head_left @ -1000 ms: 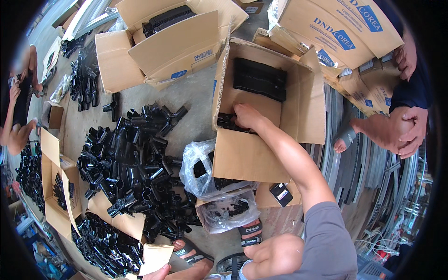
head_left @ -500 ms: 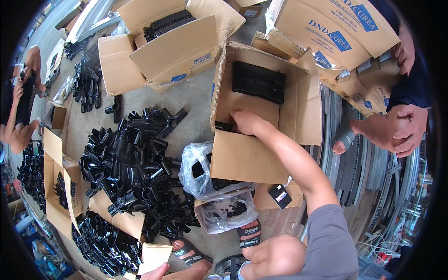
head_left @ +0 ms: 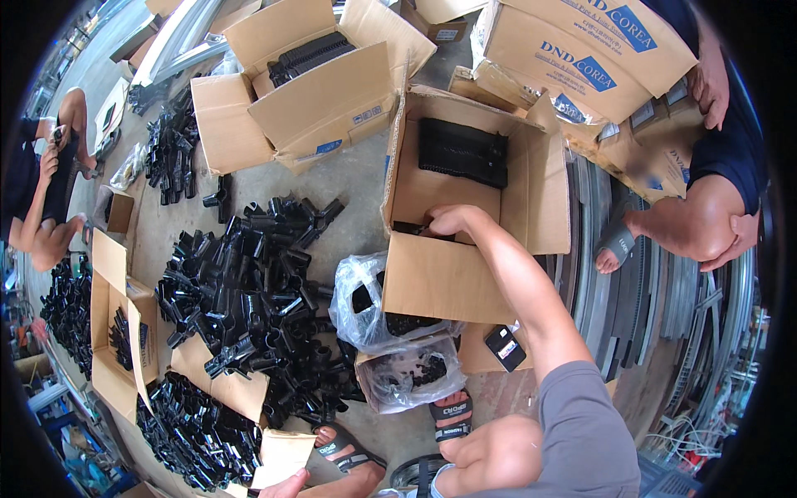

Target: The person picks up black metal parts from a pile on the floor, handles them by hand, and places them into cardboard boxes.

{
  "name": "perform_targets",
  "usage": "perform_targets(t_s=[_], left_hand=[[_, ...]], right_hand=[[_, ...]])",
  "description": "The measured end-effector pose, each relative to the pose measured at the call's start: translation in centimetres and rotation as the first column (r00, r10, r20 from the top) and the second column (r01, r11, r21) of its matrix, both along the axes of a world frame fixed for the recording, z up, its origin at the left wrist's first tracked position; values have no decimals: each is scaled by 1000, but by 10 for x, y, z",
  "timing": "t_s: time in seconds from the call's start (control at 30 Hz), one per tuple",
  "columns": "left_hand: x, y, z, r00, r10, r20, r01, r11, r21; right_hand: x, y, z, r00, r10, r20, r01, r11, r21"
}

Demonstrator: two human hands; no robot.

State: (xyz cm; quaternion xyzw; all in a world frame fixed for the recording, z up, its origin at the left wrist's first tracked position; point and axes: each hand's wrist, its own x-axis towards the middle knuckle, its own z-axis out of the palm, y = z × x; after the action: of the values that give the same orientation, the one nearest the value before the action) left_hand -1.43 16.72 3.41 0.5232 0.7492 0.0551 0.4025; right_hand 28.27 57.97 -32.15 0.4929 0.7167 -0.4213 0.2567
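My right hand [head_left: 448, 220] reaches down inside an open cardboard box [head_left: 465, 278]. Its fingers are curled at a black pipe joint [head_left: 409, 227] in the near left corner; the front flap partly hides the fingertips. Farther back in that box lies a neat block of black joints [head_left: 462, 153]. At the lower edge, my left hand [head_left: 286, 485] shows little more than its thumb, beside a cardboard flap [head_left: 282, 456]; its other fingers are hidden. A large loose heap of black joints [head_left: 241, 286] covers the floor left of the box.
A clear plastic bag [head_left: 357, 303] and a small lined carton [head_left: 378, 386] stand before the box. Another open carton [head_left: 320, 116] holds stacked joints behind. A black card-like item [head_left: 505, 347] lies right. Two people sit nearby, one left [head_left: 50, 191], one right [head_left: 697, 220].
The whole view has shifted slightly to the right. My right hand stays at the box's near left corner, its fingers a little more curled. The right person's hands have moved apart.
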Motion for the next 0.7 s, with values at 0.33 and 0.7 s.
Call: perform_targets(t_s=[0.33, 0.7], left_hand=[[-18, -63, -19, 993, -115, 16, 108, 964, 245], [-22, -144, 14, 999, -27, 28, 12, 890, 456]], right_hand=[[58, -74, 135, 859, -66, -507, 186, 964, 189], [-72, -434, 95, 917, 371, -148, -386, 918, -89]])
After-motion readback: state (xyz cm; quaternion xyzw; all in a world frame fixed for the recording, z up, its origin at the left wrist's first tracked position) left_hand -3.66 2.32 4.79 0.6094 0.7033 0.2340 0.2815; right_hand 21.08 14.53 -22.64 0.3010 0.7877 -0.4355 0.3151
